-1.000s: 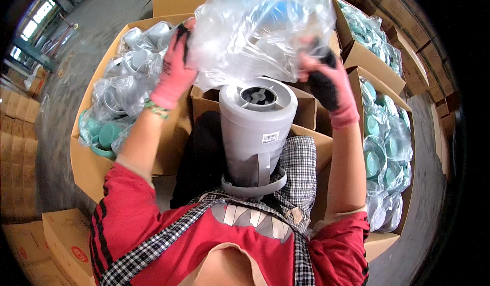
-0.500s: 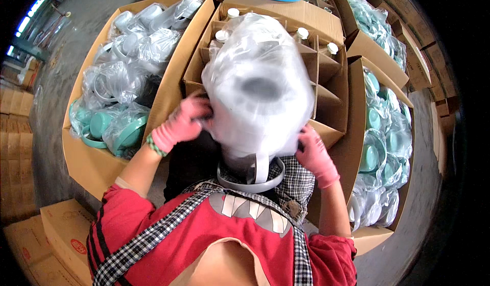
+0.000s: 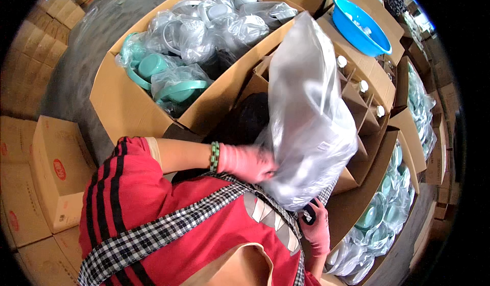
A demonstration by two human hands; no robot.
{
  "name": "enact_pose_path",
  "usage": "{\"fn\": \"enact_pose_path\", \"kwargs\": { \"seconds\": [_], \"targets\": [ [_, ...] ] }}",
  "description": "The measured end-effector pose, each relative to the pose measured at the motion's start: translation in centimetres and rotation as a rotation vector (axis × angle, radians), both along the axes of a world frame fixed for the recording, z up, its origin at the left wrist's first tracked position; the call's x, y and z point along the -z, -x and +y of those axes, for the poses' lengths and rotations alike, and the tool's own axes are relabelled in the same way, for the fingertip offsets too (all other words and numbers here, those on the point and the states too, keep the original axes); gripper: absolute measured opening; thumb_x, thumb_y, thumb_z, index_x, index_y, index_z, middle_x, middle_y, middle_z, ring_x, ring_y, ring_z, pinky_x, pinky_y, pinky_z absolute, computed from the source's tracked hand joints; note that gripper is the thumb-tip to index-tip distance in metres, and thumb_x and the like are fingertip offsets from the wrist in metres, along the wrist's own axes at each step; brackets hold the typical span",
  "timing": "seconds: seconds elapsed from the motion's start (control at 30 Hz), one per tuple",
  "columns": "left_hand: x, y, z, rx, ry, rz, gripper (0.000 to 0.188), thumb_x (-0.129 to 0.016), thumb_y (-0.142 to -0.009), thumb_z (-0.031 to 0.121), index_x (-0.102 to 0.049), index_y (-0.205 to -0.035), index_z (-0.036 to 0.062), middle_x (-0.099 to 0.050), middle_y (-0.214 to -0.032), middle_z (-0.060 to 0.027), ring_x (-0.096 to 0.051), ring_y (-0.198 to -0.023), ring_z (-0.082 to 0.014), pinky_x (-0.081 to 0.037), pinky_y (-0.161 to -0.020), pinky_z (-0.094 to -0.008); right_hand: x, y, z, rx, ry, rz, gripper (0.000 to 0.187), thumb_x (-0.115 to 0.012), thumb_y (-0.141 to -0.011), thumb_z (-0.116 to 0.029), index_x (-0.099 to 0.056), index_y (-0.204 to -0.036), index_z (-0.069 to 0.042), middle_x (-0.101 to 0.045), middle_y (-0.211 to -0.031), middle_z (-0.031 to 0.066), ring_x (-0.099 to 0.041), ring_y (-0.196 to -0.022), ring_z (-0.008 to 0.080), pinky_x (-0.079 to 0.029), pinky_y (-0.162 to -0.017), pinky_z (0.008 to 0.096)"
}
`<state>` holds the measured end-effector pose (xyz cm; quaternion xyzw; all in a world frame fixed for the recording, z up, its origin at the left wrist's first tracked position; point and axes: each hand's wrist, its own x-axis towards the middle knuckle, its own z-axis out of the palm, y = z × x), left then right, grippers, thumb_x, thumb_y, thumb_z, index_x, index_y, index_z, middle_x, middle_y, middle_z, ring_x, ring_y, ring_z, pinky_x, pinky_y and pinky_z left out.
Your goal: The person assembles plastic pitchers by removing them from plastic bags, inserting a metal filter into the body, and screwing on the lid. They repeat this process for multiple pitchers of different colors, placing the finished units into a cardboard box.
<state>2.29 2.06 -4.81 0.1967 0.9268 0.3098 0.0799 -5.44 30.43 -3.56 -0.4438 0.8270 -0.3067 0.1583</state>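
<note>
A large clear plastic bag [image 3: 311, 107] lies over a grey-white item on my lap, whose shape barely shows through the film. My left hand [image 3: 247, 163], in a pink glove with dark fingertips, presses against the bag's left side; motion smears its fingers. At the bag's near lower end is my right hand [image 3: 315, 229], gloved the same way, with its fingers curled at the plastic edge. Just beyond the bag stands a divided carton [image 3: 365, 156] holding several bottles with white caps [image 3: 363, 86].
An open carton [image 3: 127, 104] of bagged grey and green handled items stands at the left. Another carton [image 3: 347, 204] of bagged green items is at the right. A blue basin [image 3: 357, 30] with small white pieces rests beyond the divided carton. Closed cartons [image 3: 58, 173] are stacked at the left.
My view has turned left. The bag now covers the item's handle and grey rim, which showed before. My left hand has come in toward my body, and my right hand is lower along the bag.
</note>
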Motion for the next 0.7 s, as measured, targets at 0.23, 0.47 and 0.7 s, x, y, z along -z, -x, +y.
{"fn": "enact_pose_path", "kwargs": {
  "seconds": [0.23,0.47,0.7],
  "targets": [
    [-8.7,3.8,-0.6,0.122,0.234,0.540,0.023,-0.050,-0.068,0.021,-0.053,-0.087,0.0087,-0.049,-0.105,-0.0080,-0.048,-0.094,-0.0302,-0.038,-0.076,-0.0384,-0.2,0.0,-4.3,0.041,0.020,0.058,0.059,-0.073,-0.056,-0.029,-0.048,-0.099,0.002,-0.050,-0.100,0.0191,-0.046,-0.097,0.0328,-0.036,-0.084,0.0397],
    [1.9,8.3,5.0,0.509,0.436,0.608,0.012,-0.049,-0.067,0.019,-0.050,-0.058,0.0104,-0.048,-0.057,-0.0065,-0.045,-0.056,-0.0191,-0.035,-0.060,-0.0357,3.1,-0.6,-5.9,-0.115,-0.097,0.228,0.038,-0.068,-0.049,-0.016,-0.053,-0.082,-0.005,-0.053,-0.084,0.0119,-0.047,-0.087,0.0326,-0.035,-0.079,0.0434],
    [-7.8,11.2,-3.2,0.308,0.343,0.808,0.008,-0.049,-0.061,0.010,-0.041,-0.062,0.0095,-0.039,-0.056,-0.0018,-0.045,-0.057,-0.0189,-0.038,-0.057,-0.0291,-2.9,1.2,-5.7,0.065,0.227,0.516,0.046,-0.067,-0.049,-0.007,-0.049,-0.091,0.000,-0.052,-0.090,0.0153,-0.047,-0.091,0.0354,-0.034,-0.087,0.0411]
  ]
}}
